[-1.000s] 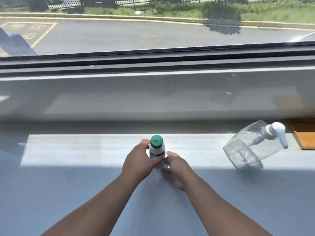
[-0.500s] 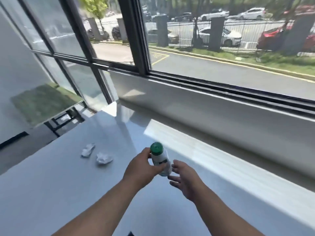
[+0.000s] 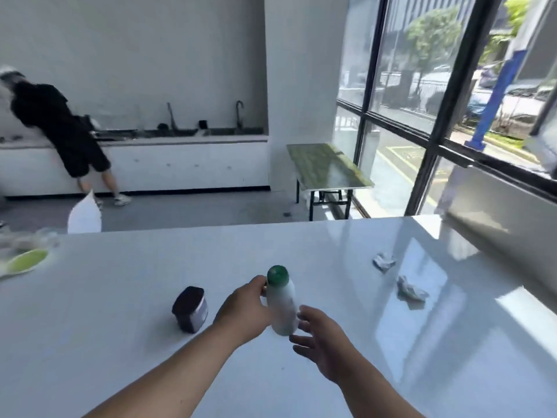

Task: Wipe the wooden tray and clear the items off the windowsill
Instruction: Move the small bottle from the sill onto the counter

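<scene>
Clearing of the windowsill items is the step in hand, I think. I am holding a white bottle point(image 3: 282, 309) with a green cap point(image 3: 277, 275) above the white desk point(image 3: 120, 342), and the bottle is leaning a little away from me. My left hand point(image 3: 243, 312) is wrapping around its left side, with the thumb near the cap. My right hand point(image 3: 324, 342) is open, the fingers point(image 3: 304, 321) spread, just beside the lower part of the bottle; I cannot tell if the fingertips are touching it or not.

I am facing into the room, and the window point(image 3: 437, 101) is on my right side. The wooden tray is not in view. On the desk, a small dark jar point(image 3: 190, 309) is standing just to the left of my left hand, and two crumpled papers point(image 3: 398, 276) are lying well apart from it, nearer to the window. At the far left edge something green point(image 3: 25, 260) is showing, but it is too blurred to name. A person point(image 3: 60, 134) in black is bending at the far counter point(image 3: 180, 164).

The next move, in my judgement, is asking for a free place on the desk, perhaps beside the jar. I should be lowering the bottle straight, so its narrow base is meeting the smooth surface flat, and releasing only when it is standing steady. The bottle is tall and slim, so it may tip easily.
</scene>
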Motion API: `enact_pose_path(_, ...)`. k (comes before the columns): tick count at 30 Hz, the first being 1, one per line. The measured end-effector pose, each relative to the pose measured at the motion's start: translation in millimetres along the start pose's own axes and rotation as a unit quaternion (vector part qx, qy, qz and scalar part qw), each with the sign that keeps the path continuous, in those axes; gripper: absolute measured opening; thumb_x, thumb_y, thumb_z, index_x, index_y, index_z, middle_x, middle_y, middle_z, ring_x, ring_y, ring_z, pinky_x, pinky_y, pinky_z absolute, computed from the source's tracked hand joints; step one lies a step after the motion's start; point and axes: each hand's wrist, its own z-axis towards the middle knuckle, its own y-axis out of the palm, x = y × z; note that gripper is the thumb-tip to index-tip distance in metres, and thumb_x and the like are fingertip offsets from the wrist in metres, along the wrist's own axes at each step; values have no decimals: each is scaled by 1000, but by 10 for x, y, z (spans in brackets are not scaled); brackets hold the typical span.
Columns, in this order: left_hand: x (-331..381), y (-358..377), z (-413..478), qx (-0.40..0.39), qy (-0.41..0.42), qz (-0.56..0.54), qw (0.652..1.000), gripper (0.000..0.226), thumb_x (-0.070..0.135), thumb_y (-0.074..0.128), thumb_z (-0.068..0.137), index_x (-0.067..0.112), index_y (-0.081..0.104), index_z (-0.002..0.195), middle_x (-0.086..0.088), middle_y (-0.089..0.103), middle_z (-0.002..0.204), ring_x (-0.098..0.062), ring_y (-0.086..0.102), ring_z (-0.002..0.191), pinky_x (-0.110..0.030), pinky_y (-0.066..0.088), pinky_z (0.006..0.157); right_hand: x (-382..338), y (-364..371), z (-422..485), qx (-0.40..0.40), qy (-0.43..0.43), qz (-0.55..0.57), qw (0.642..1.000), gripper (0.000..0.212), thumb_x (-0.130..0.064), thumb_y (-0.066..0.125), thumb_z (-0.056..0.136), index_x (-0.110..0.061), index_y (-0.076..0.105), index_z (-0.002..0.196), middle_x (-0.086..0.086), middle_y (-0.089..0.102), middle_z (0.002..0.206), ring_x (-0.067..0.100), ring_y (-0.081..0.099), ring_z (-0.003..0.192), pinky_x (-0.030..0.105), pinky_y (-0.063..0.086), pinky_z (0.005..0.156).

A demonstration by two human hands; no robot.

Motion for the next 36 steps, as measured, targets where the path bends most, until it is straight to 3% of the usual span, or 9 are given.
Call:
enact_pose_path(3, -390, -523, -96, 42, -30, 9, 999, 52, 82, 72, 56, 55, 50, 96, 37, 57, 96, 13, 57, 85, -19, 45, 66, -17, 656, 164, -44, 2, -37, 998, 29, -31, 62, 93, -17, 70, 118, 11, 69, 126, 38, 67, 117, 41, 55, 96)
enact_pose_path(8, -992, -983, -147, 60, -92, 14, 994, 64, 78, 73, 57, 45, 57, 110, 24, 69, 99, 0, 67, 88, -33, 58, 79, 69, 1390, 420, -95, 14, -91, 991, 44, -38, 65, 73, -19, 72, 111, 10, 71, 121, 31, 67, 95, 38, 56, 87)
enact_pose_path(12, -1343, -1124, -14, 49, -129, 8, 990, 59, 72, 76, 58, 47, 59, 109, 24, 74, 92, 2, 71, 80, -33, 60, 80, 133, 1664, 736, -110, 28, -135, 984, 36, -32, 64, 80, -16, 70, 112, 11, 73, 120, 26, 64, 86, 35, 52, 81)
enact_pose_path(15, -1479, -1156, 315, 39, -136, 18, 990, 57, 70, 75, 60, 49, 58, 110, 28, 72, 91, 6, 69, 77, -28, 59, 75, 78, 1734, 1098, -108, 25, -138, 984, 35, -26, 64, 81, -8, 69, 111, 7, 73, 102, 25, 61, 79, 34, 48, 76)
enact_pose_path(20, -1560, -1061, 1113, 16, -125, 43, 991, 60, 72, 73, 61, 46, 58, 113, 25, 71, 98, 5, 66, 91, -29, 57, 81, -155, 1691, 1874, -86, 34, -121, 988, 32, -24, 63, 85, -16, 72, 115, 8, 75, 113, 25, 64, 83, 33, 52, 78)
enact_pose_path(24, -1661, -884, 1844, 4, -106, 68, 992, 55, 74, 70, 64, 51, 53, 110, 27, 65, 95, 5, 63, 85, -22, 46, 65, -253, 1615, 2550, -54, 49, -85, 994, 40, -31, 64, 76, -23, 75, 114, 3, 77, 114, 26, 70, 93, 36, 57, 88)
enact_pose_path(29, -2015, -472, 2492, -18, -124, 58, 990, 49, 76, 71, 63, 63, 46, 103, 32, 63, 96, 8, 61, 86, -20, 43, 64, -72, 1494, 3296, -17, 84, -47, 995, 33, -27, 65, 80, -26, 76, 111, 6, 80, 109, 25, 72, 95, 38, 58, 95)
enact_pose_path(34, -2391, -201, 2698, -59, -165, 39, 984, 43, 74, 73, 64, 70, 45, 96, 34, 64, 99, 11, 61, 86, -16, 41, 64, 216, 1456, 3603, -27, 122, -36, 991, 28, -25, 63, 78, -27, 79, 101, -1, 74, 85, 20, 60, 75, 31, 51, 76)
enact_pose_path(36, -2469, -178, 2706, -86, -176, 34, 980, 45, 73, 74, 65, 67, 46, 99, 34, 65, 101, 11, 62, 88, -15, 42, 66, 272, 1436, 3611, -28, 128, -47, 990, 29, -25, 62, 79, -29, 77, 104, -5, 72, 88, 18, 59, 76, 29, 47, 75)
